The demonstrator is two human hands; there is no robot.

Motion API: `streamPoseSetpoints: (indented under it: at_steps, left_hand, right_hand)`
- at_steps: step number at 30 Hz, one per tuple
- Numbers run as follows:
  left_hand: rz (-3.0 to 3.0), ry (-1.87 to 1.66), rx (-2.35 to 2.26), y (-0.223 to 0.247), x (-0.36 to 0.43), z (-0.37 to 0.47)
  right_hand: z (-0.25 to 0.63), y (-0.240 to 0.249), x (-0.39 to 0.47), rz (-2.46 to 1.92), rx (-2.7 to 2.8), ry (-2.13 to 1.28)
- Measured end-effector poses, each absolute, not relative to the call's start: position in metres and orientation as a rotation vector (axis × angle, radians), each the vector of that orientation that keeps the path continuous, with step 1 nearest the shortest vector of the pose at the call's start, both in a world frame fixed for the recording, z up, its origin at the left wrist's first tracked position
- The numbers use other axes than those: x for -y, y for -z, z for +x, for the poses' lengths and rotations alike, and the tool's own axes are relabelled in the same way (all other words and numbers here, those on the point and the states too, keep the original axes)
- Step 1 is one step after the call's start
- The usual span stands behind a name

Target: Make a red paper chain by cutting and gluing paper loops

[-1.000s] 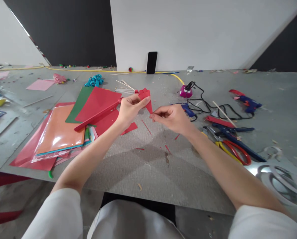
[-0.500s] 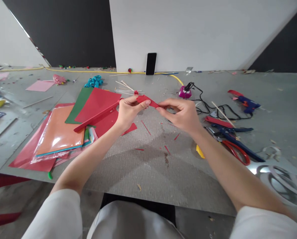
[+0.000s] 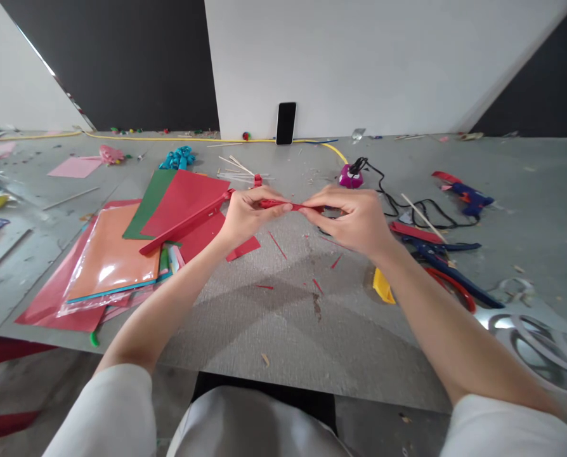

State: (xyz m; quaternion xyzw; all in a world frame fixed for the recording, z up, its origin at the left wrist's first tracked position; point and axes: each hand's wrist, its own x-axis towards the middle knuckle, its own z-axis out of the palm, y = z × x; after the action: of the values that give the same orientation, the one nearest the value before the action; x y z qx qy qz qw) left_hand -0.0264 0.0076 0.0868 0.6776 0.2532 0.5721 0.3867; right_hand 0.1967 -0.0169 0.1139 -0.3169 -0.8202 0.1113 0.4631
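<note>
Between my two hands a narrow red paper strip [image 3: 297, 207] is stretched level above the table. My left hand [image 3: 250, 212] pinches its left part between thumb and fingers. The strip's right part is pinched by my right hand [image 3: 347, 216], with the fingertips of both hands close together. Red sheets [image 3: 188, 197] and a long folded red strip [image 3: 183, 225] lie left of my left hand, over a green sheet [image 3: 143, 209]. Thin red scraps [image 3: 278, 245] are on the table below my hands.
An orange pack in clear plastic [image 3: 115, 254] lies at left. A phone [image 3: 286, 123] leans against the wall. To the right are a purple socket block [image 3: 351, 176], black cable, blue glue gun [image 3: 471, 198], blue-handled pliers [image 3: 449, 266], red-handled scissors [image 3: 455, 289] and a yellow piece [image 3: 383, 287].
The red strip has turned from a slanted, wide-side view to a thin level one. My right hand has moved slightly right, and more of the strip shows beyond its pinch.
</note>
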Motion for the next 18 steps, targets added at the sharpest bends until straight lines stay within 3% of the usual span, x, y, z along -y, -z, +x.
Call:
streamPoseSetpoints:
  at_steps: [18]
  left_hand:
    - [1.770,-1.357,-0.695,-0.0846,-0.0072,-0.0255]
  right_hand:
    - [0.1903,-0.1089,0.0172,-0.604,1.978,-0.165]
